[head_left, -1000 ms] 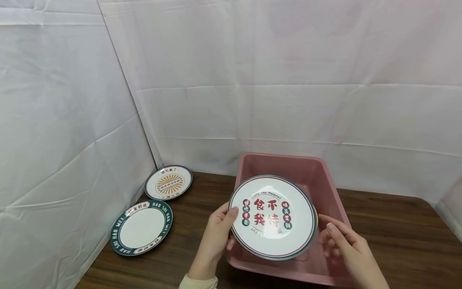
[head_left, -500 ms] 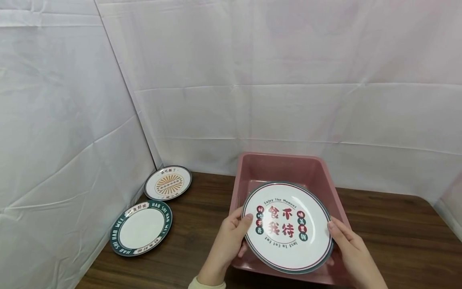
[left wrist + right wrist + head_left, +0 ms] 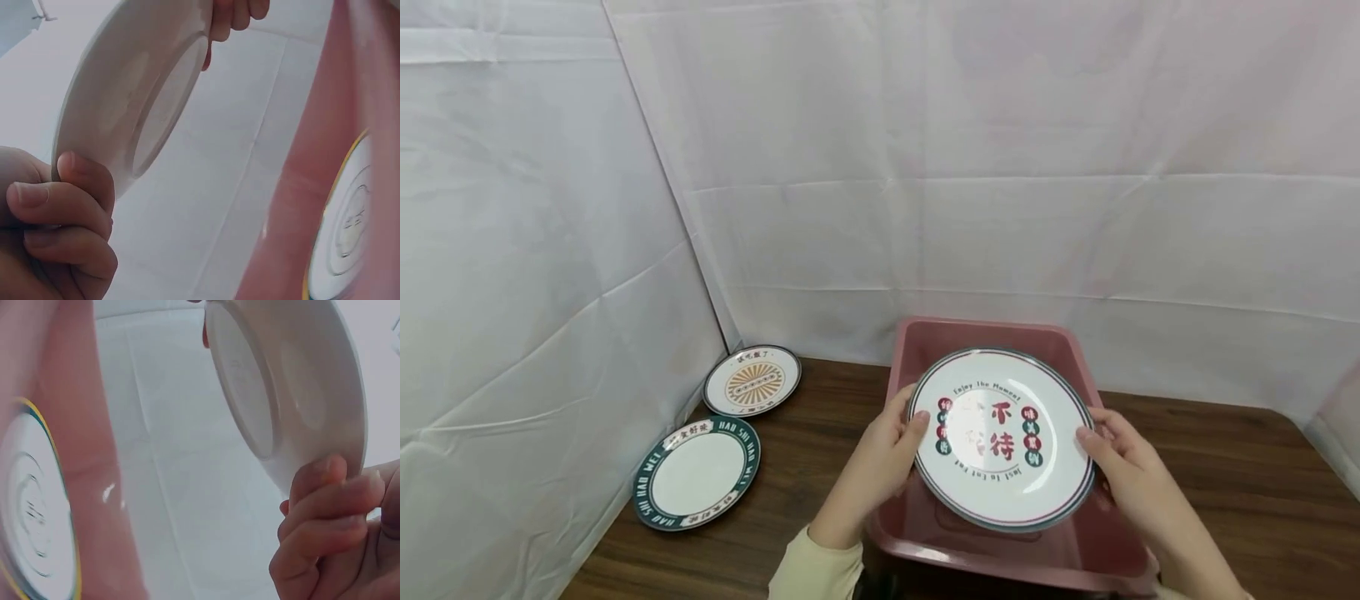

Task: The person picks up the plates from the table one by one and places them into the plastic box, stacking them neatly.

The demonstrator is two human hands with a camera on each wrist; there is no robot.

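A round white plate [image 3: 1045, 492] with a green and red rim and red lettering is held up over the pink basin [image 3: 917, 533]. My left hand [image 3: 887, 446] grips its left edge, thumb on top and fingers curled beneath. On the opposite edge my right hand [image 3: 1123, 458] pinches the rim the same way. Both wrist views show the plate's plain underside [image 3: 119, 94] with its foot ring. Inside the basin lies another plate [image 3: 34, 506], yellow-rimmed with a ringed mark at its centre; the held plate hides it in the head view.
To the left on the brown wooden table [image 3: 805, 467] lie two plates: a green-rimmed white one [image 3: 696, 475] and, behind it, one with an orange sunburst [image 3: 754, 382]. White cloth walls [image 3: 1000, 167] close off the back and left side.
My right hand, first near the plate's edge with fingers apart, now grips the rim. Both hands have shifted the plate right, down, then back up and away over the basin.
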